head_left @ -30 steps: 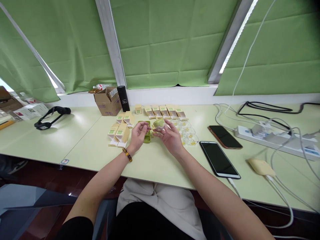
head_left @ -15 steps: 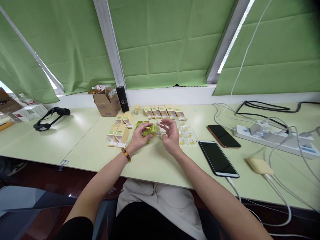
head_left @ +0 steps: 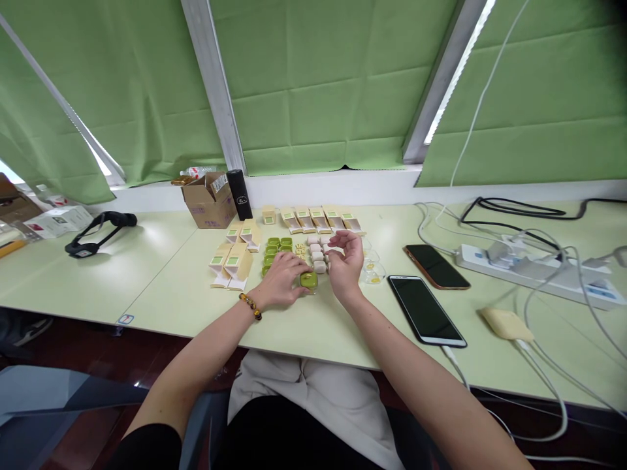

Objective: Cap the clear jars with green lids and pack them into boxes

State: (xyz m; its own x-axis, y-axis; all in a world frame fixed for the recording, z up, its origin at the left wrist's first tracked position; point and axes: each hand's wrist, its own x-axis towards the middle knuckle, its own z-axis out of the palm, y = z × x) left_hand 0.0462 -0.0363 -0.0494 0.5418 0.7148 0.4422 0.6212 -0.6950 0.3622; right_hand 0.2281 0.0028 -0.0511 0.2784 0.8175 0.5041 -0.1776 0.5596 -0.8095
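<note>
My left hand [head_left: 283, 281] has its fingers around a small green container [head_left: 308, 280] at the table's front middle. More green containers [head_left: 272, 250] stand in rows behind that hand. Small pale-yellow pieces [head_left: 300, 249] lie beside them, followed by rows of white rounded pieces [head_left: 319, 256]. My right hand [head_left: 345, 264] is at the right edge of the white pieces, fingers curved and thumb apart from them, with nothing visible in it. Clear plastic shells with yellow marks [head_left: 374, 271] lie just right of it, partly hidden by the hand.
Cream folded cartons [head_left: 238, 261] stand at the left, and another row [head_left: 321, 219] at the back. A brown cardboard box [head_left: 209, 201] and a black cylinder [head_left: 240, 194] are behind. Two phones [head_left: 426, 310], a power strip [head_left: 539, 274] and cables occupy the right.
My left hand has come down and towards me, and the green container is now low over the table. My right hand has shifted slightly right, uncovering the white and pale-yellow pieces.
</note>
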